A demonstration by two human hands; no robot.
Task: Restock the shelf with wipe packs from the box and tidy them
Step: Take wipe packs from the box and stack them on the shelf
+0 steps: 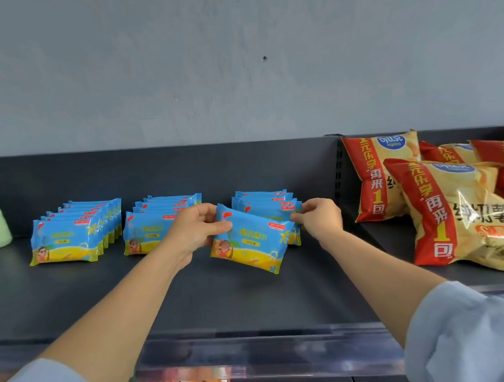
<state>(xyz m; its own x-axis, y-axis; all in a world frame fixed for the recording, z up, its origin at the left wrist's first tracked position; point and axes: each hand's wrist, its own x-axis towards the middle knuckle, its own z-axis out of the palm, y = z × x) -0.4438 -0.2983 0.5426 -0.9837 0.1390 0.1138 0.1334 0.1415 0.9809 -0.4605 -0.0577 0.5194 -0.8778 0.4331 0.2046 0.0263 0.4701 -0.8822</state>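
sleeves (467,333) near; fingers (217,227) of left hand (194,225) and right hand (319,218) pinch wipe pack (254,242) (tilted)

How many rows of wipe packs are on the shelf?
3: a left row, a middle row, and a right row partly hidden behind the pack held by the left hand and right hand.

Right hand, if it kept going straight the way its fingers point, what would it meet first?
The right hand already pinches the tilted wipe pack; past that, it would likely meet the rightmost row of wipe packs standing just behind, though depth is unclear.
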